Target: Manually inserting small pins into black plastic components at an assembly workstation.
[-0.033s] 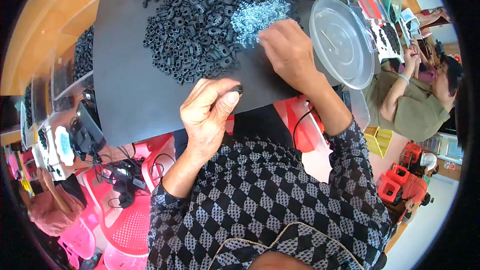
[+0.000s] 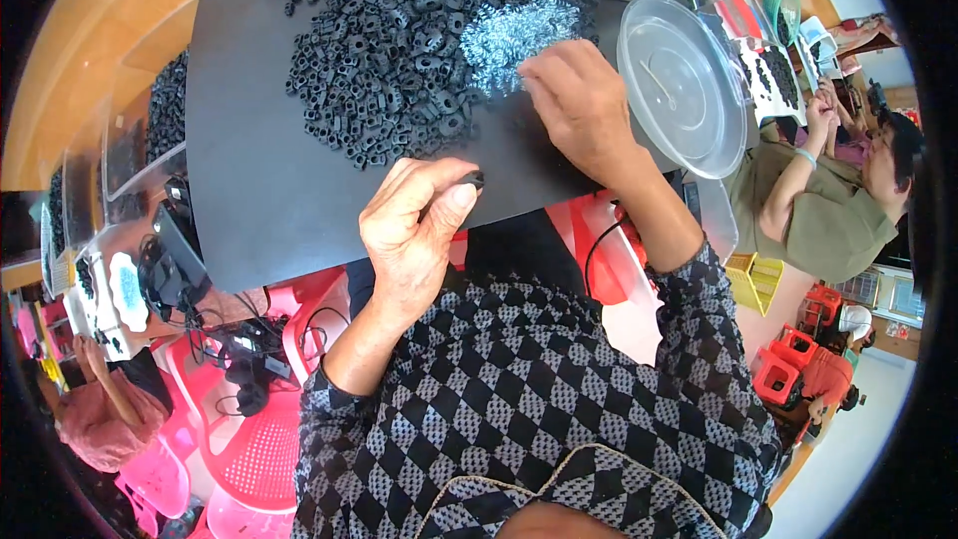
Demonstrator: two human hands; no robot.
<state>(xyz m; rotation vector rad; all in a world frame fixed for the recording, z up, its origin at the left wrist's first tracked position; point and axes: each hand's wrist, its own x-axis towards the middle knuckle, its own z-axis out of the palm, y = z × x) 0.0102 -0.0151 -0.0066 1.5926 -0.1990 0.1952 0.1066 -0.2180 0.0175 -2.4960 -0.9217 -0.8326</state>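
A small black part [image 2: 473,180] was clamped between the fingers [image 2: 439,172] of the left hand [image 2: 411,225], near the front edge of the desk [image 2: 249,180]. The right hand [image 2: 579,105] was positioned at the silvery pile [image 2: 519,32], beside the black heap [image 2: 389,50]; its fingers were bunched, but whether anything was gripped could not be told.

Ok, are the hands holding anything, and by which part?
The left hand pinches a small black piece between thumb and forefinger; the gripped part is hidden. Whether the right hand holds anything can't be told.
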